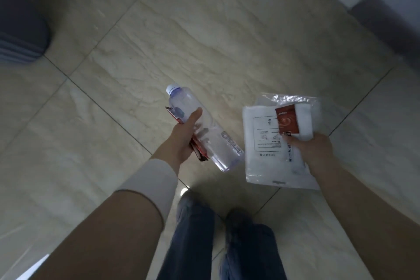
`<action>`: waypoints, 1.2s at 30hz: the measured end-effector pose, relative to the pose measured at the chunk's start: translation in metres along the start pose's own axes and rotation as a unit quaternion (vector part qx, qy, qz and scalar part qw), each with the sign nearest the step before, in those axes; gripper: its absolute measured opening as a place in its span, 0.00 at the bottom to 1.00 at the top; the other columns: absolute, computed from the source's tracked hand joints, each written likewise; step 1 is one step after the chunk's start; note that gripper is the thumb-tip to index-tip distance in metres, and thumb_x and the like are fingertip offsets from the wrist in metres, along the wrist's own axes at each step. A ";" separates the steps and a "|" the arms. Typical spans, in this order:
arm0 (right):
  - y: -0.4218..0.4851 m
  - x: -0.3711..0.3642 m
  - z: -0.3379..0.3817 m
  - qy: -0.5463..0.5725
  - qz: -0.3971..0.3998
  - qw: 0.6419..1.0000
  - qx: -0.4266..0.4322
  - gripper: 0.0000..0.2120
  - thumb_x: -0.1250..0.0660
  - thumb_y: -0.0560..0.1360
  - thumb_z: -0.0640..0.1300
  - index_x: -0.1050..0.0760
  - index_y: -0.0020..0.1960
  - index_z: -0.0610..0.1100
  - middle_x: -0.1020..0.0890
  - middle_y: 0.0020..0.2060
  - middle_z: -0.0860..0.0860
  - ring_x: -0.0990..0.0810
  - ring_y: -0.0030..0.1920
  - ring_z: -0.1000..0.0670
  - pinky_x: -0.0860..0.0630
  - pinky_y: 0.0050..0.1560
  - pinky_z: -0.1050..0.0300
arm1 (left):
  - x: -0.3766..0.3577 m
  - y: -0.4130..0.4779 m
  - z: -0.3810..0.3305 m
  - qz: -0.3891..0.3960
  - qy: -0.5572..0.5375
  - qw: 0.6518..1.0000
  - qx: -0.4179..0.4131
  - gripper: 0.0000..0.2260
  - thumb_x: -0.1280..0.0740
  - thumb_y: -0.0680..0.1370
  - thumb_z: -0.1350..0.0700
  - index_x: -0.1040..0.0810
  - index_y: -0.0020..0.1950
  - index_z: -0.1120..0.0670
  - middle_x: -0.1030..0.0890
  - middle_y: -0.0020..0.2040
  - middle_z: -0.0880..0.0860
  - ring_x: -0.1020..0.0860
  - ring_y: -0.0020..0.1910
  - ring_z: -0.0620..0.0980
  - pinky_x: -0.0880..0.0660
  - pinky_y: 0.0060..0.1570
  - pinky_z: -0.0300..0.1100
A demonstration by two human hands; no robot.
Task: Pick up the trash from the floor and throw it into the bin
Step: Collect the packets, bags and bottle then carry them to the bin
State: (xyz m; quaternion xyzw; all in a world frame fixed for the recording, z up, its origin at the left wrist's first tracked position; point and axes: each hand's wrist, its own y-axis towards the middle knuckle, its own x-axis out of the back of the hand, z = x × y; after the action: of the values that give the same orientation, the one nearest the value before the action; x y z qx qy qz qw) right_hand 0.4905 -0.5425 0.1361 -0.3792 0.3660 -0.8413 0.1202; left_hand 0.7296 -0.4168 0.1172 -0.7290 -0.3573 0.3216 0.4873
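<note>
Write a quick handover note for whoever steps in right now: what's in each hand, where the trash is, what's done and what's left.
Left hand: grip closed on a clear plastic bottle plus a red wrapper tucked behind it.
Right hand: grip closed on a white plastic bag and a small red packet.
Done: these four pieces are off the tiled floor.
Left: carry them to the bin, which is not in view, and drop them in. No other trash is clearly visible.

Left hand (181, 141) grips a clear bottle (204, 129); right hand (316, 150) holds a white plastic packet (263, 143) above the tiled floor (204, 29).
</note>
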 end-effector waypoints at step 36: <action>-0.375 -0.173 0.330 -0.168 0.197 0.957 0.129 0.17 0.23 0.61 0.53 0.23 0.40 0.43 0.20 0.29 0.50 0.34 0.17 0.59 0.34 0.18 0.64 | 0.299 -0.338 -0.319 -0.034 -0.033 0.963 -0.267 0.05 0.34 0.75 0.49 0.25 0.45 0.48 0.23 0.44 0.50 0.25 0.42 0.48 0.26 0.41 0.41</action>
State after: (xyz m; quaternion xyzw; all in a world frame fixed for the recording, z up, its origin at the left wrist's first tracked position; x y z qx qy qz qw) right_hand 0.8767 -0.3692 0.4528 -0.4167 0.2961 -0.7654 0.3909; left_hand 1.0804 -0.2295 0.5008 -0.8089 -0.4706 0.2215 0.2741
